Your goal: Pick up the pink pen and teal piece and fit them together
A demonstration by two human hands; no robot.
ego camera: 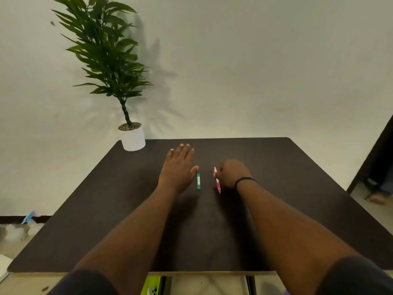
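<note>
On the dark desk the left hand is lying flat, fingers straight and together, just beside the teal marker, while the right hand is pinching the pink pen in curled fingers, seemingly mid-pickup, which would next need a clean lift

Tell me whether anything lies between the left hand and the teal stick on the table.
Nothing visible does. The left hand lies flat on the dark table, its thumb tip right at the top end of the teal stick. The right hand, holding the pink pen, is on the stick's far side.
</note>
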